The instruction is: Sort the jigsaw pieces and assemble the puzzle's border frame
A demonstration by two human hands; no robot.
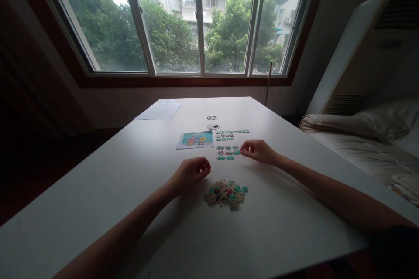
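My right hand [258,151] is closed in a pinch at the right end of the middle row in the nearer group of jigsaw pieces [228,153]. A teal jigsaw piece [236,152] is at its fingertips. Loosely curled, my left hand [191,171] hovers or rests just left of a pile of jigsaw pieces [225,194], and no piece shows in it. The pile mixes grey-brown backs with teal and pink faces. Farther off lies another group of pieces in rows [225,135]. A picture sheet [196,139] with pink and yellow figures on teal lies left of the rows.
Everything lies on a white table [98,192]. Two round black-and-white items [213,127] sit beyond the picture sheet. White paper [159,111] is at the far left corner. A sofa [356,139] stands to the right, and a window [199,22] is ahead.
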